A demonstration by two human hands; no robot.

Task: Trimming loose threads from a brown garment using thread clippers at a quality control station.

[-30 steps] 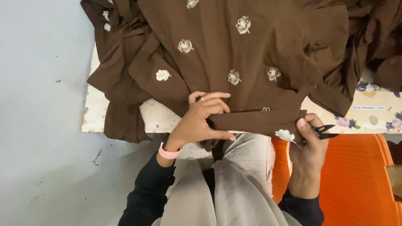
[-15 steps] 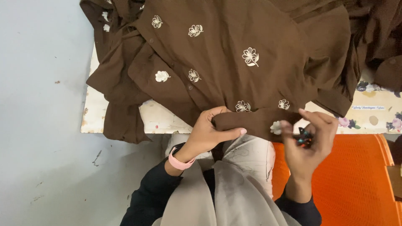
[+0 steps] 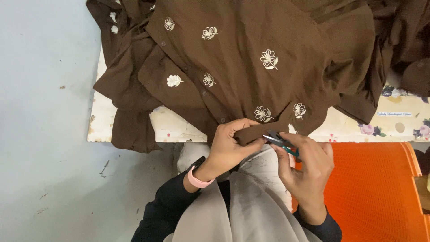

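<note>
A brown shirt point(image 3: 251, 54) with cream embroidered flowers and a row of buttons lies heaped on a low table point(image 3: 130, 127). My left hand point(image 3: 230, 143), with a pink wristband, pinches a folded brown edge of the shirt just off the table's front edge. My right hand point(image 3: 304, 166) holds a small thread snipper point(image 3: 280, 141) with a teal handle; its metal tip touches the pinched edge right beside my left fingers.
An orange plastic mesh crate point(image 3: 376, 188) stands at my right side. More brown garments point(image 3: 403, 40) are piled at the table's far right. The grey floor point(image 3: 45, 134) stretches out on the left. My lap is covered by grey cloth point(image 3: 233, 210).
The shirt has been drawn further across the table toward the right. My hands have come closer together, and the snipper tip has moved in against the edge my left hand holds.
</note>
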